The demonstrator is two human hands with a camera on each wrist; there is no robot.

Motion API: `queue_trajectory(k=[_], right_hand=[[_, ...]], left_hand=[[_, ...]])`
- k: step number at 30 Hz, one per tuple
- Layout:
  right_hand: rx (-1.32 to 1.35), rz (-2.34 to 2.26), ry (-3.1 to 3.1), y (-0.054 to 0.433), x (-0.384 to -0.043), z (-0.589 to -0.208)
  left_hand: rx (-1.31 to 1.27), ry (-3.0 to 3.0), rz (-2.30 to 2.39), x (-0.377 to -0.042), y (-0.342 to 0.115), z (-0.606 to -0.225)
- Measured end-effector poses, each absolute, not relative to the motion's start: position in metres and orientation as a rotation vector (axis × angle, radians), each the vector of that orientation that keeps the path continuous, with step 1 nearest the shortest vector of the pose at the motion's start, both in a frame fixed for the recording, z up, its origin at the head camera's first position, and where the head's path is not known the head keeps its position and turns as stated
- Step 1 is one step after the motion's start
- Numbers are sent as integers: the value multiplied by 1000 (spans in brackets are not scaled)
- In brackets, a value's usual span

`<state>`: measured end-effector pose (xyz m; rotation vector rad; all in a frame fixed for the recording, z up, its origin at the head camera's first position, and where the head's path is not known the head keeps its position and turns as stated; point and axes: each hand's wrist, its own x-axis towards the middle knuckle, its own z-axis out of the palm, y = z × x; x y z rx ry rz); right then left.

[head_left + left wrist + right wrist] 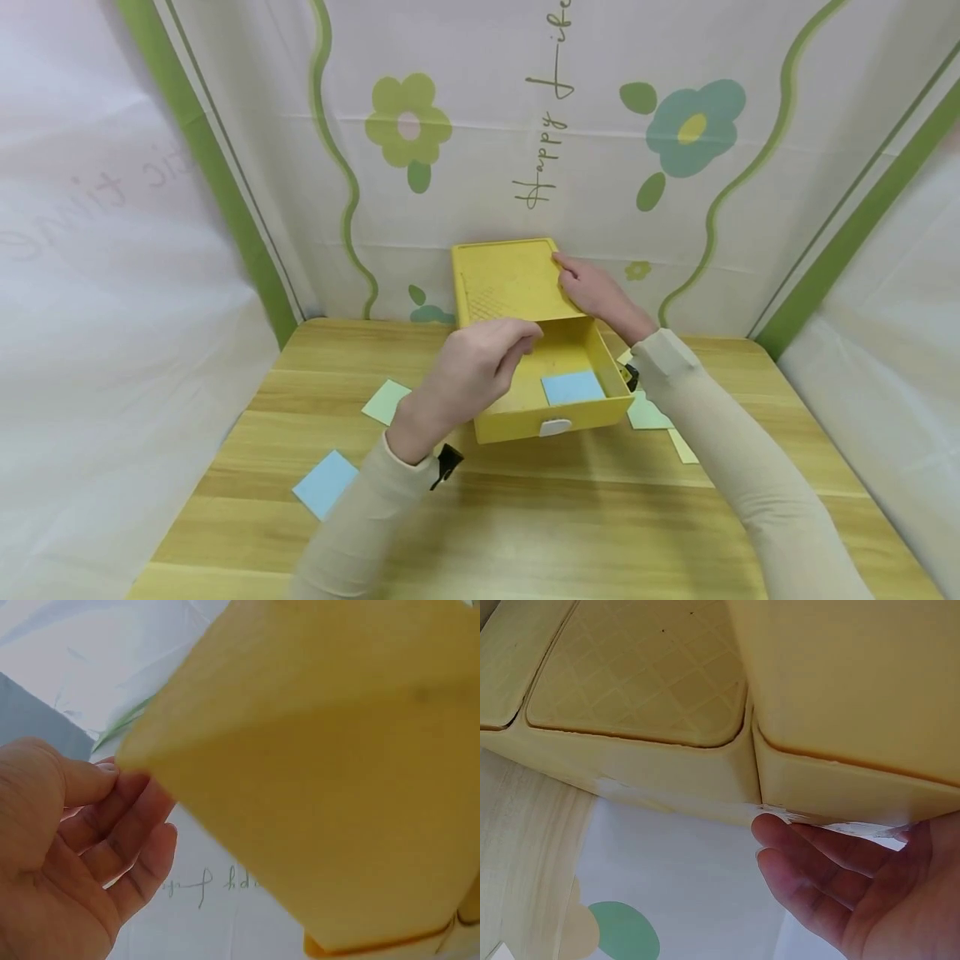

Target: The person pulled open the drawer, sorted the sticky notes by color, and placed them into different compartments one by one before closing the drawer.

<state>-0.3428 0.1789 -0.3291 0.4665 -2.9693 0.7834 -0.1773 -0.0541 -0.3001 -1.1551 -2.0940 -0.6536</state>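
A yellow box (506, 275) stands against the back cloth, its top face turned toward the head camera. Its yellow drawer (555, 419), with a white knob (555, 427), is pulled out, and a blue square note (573, 387) lies inside. My right hand (600, 293) grips the box's right side, index finger along the edge; several of its fingers (802, 877) lie against the side in the right wrist view. Over the drawer's left side hovers my left hand (476, 367), fingers loosely bent. The drawer's corner partly hides those fingertips in the left wrist view.
On the wooden table (525, 533), a green note (386, 402) and a blue note (326, 483) lie left of the drawer. To its right are a green note (648, 412) and a pale yellow note (682, 446), partly behind my right sleeve. A printed cloth (487, 183) hangs behind.
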Motion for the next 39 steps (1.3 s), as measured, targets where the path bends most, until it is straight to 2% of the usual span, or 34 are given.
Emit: queue_trajectory(k=[14, 35, 39], right_hand=[[493, 806, -2982, 180, -342, -328], [484, 839, -2967, 179, -343, -332], [489, 850, -2958, 181, -343, -331]], left_hand=[[-897, -2080, -662, -183, -101, -295], [-709, -2435, -534, -177, -174, -336], [-747, -2570, -504, -180, -191, -346]])
